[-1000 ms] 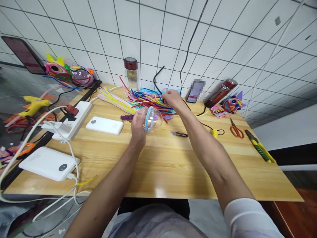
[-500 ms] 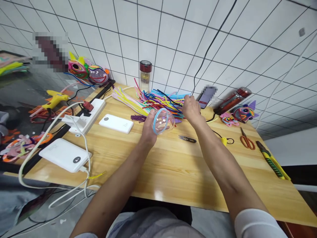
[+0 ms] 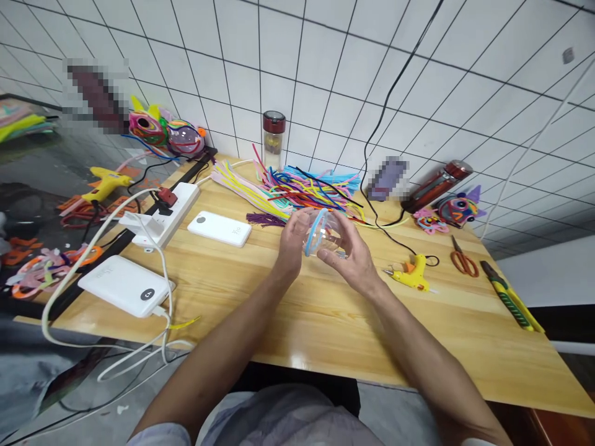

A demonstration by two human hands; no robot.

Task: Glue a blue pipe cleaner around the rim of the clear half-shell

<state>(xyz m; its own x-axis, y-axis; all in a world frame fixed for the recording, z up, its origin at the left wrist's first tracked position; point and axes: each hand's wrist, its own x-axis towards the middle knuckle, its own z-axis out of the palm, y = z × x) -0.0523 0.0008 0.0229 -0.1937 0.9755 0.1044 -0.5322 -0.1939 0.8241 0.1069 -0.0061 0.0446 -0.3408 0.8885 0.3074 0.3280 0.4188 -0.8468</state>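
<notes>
A clear plastic ball [image 3: 320, 238] with a light blue pipe cleaner around it is held between both hands above the table. My left hand [image 3: 295, 241] is closed on its left side. From the right, my right hand [image 3: 351, 251] wraps it with the thumb in front. Just behind the ball lies a heap of colourful pipe cleaners [image 3: 307, 189], with a purple bundle [image 3: 264, 219] beside my left hand. Most of the thread snips under my right hand are hidden. A yellow glue gun [image 3: 413, 275] lies to the right of that hand.
On the left are a white power bank [image 3: 123, 285], another white power bank [image 3: 219, 228], a power strip [image 3: 167, 214] and cables. A glass bottle [image 3: 273, 139] and a red flask [image 3: 437, 186] stand or lie by the wall. Scissors [image 3: 462, 257] and pliers [image 3: 504, 294] lie right.
My right hand has come back from the pipe cleaner heap and taken hold of the ball. The ball has shifted slightly right and turned. The glue gun is now uncovered.
</notes>
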